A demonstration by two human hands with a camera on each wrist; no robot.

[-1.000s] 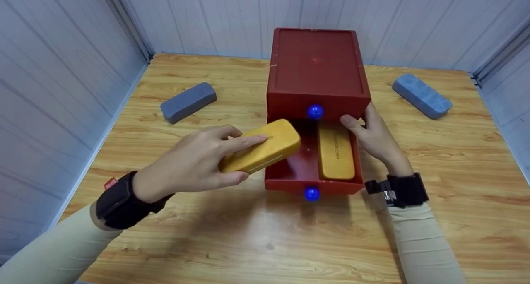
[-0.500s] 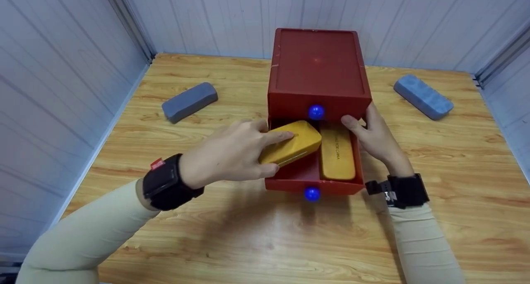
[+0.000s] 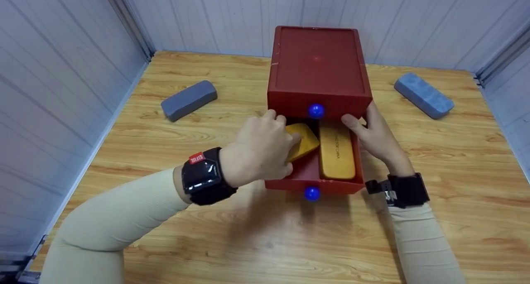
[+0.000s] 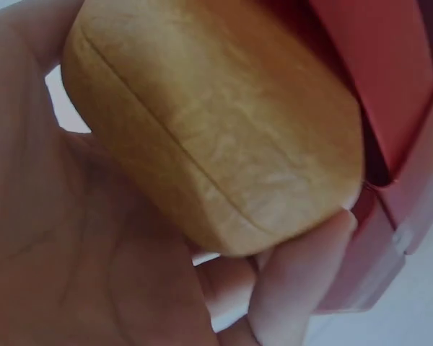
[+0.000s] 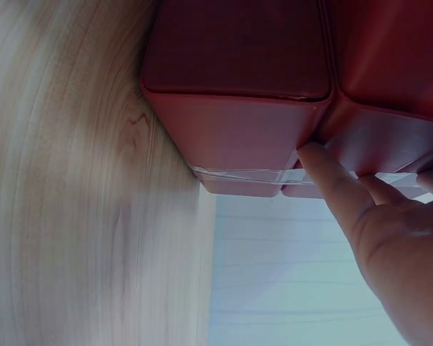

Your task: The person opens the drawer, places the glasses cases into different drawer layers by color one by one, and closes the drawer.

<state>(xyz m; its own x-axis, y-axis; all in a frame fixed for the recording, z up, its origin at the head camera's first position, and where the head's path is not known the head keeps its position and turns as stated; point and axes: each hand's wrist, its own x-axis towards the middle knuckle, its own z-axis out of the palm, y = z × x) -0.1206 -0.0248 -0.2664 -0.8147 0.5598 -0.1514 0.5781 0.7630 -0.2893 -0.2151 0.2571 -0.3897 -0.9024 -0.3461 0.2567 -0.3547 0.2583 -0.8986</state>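
Note:
My left hand (image 3: 263, 147) grips a yellow glasses case (image 3: 304, 141) over the left half of the pulled-out lower drawer (image 3: 304, 174). In the left wrist view, the case (image 4: 216, 130) shows a seam along its side, with fingers (image 4: 303, 274) bent under its end. Beside it, a second yellow glasses case (image 3: 337, 151) lies lettered side up in the drawer's right half. My right hand (image 3: 379, 137) holds the red drawer unit (image 3: 316, 64) at its right front corner, thumb on the front. In the right wrist view, its fingers (image 5: 339, 191) lie along the unit's side.
A grey-blue oblong case (image 3: 189, 100) lies on the wooden table (image 3: 186, 251) at the left, and a lighter blue one (image 3: 424, 95) at the right. Blue knobs stand out from both drawers, the upper knob (image 3: 316, 111) and the lower (image 3: 311, 193). Pale walls enclose the table.
My left hand has carried the yellow glasses case to the right, from the drawer's left edge to over its left half. My right hand and the drawer unit have stayed in place.

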